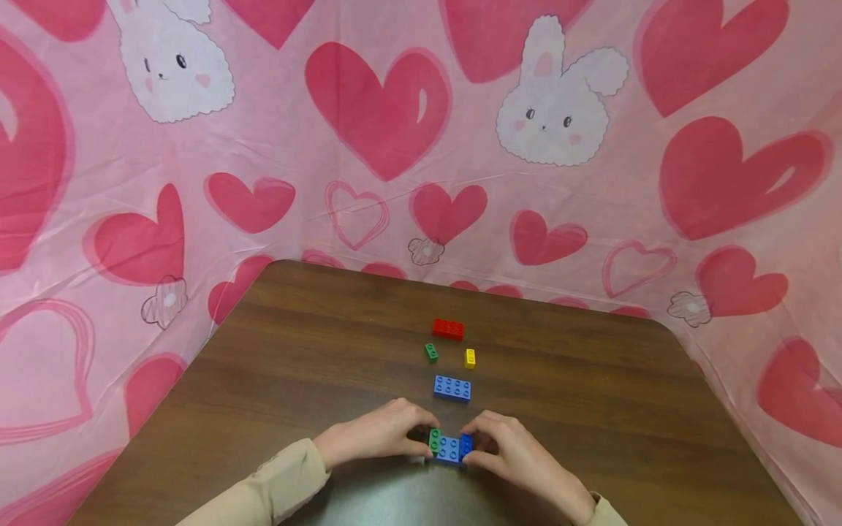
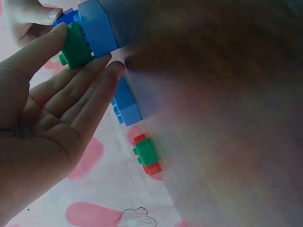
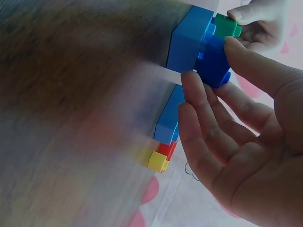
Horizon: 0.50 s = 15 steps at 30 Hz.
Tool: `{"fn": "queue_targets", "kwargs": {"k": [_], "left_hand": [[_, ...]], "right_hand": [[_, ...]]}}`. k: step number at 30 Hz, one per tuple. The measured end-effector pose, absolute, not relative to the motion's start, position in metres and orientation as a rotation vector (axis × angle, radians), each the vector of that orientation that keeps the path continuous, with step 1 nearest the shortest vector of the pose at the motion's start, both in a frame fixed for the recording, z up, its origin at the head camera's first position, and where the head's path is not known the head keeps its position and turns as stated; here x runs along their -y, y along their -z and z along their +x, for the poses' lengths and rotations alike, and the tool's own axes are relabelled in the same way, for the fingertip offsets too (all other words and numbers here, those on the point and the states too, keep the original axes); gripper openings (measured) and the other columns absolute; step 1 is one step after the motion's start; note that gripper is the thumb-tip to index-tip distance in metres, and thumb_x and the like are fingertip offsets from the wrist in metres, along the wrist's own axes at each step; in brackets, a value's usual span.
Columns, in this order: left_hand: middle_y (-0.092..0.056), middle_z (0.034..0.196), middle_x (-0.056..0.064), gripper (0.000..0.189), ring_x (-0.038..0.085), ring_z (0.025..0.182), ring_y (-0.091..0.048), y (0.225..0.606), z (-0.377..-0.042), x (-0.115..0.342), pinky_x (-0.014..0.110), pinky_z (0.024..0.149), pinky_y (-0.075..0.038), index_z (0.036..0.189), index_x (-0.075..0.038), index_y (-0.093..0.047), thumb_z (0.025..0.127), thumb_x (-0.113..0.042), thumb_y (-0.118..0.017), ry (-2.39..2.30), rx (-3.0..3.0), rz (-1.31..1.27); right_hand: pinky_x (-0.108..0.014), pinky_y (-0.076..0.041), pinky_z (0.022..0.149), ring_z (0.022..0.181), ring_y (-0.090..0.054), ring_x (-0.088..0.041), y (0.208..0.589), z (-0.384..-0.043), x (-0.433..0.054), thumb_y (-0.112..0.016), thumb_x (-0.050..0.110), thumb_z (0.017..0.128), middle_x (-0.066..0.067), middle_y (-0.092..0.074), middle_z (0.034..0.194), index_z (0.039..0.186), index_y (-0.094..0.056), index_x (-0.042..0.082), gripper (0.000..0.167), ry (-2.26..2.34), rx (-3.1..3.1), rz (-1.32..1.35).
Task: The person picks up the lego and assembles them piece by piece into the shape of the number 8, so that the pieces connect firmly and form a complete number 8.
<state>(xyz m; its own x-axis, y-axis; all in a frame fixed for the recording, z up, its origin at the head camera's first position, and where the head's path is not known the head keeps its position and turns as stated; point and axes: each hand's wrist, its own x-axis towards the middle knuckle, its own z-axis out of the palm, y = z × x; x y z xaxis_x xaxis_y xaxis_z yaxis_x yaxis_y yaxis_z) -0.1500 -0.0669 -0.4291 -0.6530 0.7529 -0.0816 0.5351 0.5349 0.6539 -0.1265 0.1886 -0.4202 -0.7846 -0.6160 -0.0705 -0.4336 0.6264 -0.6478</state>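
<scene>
A medium-blue toy building brick (image 1: 449, 448) lies on the table before me, bare studs showing in its middle. My left hand (image 1: 388, 432) pinches a small green brick (image 2: 76, 46) at its left end, thumb on the near side. At the right end, my right hand (image 1: 516, 451) pinches a small dark blue brick (image 3: 213, 62) between thumb and fingers. Both small bricks stand over the larger one's studs; whether they are fully pressed down I cannot tell. Fingertips partly hide the small bricks in the head view.
Beyond the hands lies another medium-blue brick (image 1: 452, 389). Farther back are a small green brick (image 1: 430, 353), a small yellow brick (image 1: 470, 358) and a red brick (image 1: 448, 329). A pink cloth (image 1: 368, 212) with hearts and rabbits hangs behind the brown table (image 1: 316, 329).
</scene>
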Motion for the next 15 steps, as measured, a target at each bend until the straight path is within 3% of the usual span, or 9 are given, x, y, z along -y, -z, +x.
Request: {"fn": "queue_targets", "kwargs": {"k": [15], "left_hand": [[-0.075,0.111,-0.002,0.035,-0.003,0.091,-0.063,0.4283,-0.1493,0.0657,0.016,0.085,-0.053,0.12,-0.01,-0.07,0.089,-0.024,-0.075,-0.852,-2.432,1.083]], "right_hand": [[-0.016,-0.055,0.073,0.08,-0.063,0.002,0.4219,-0.1262,-0.1887,-0.076,0.026,0.087,-0.005,-0.069,0.102,0.11,-0.069,0.006,0.031,0.956,-2.557,-0.812]]}}
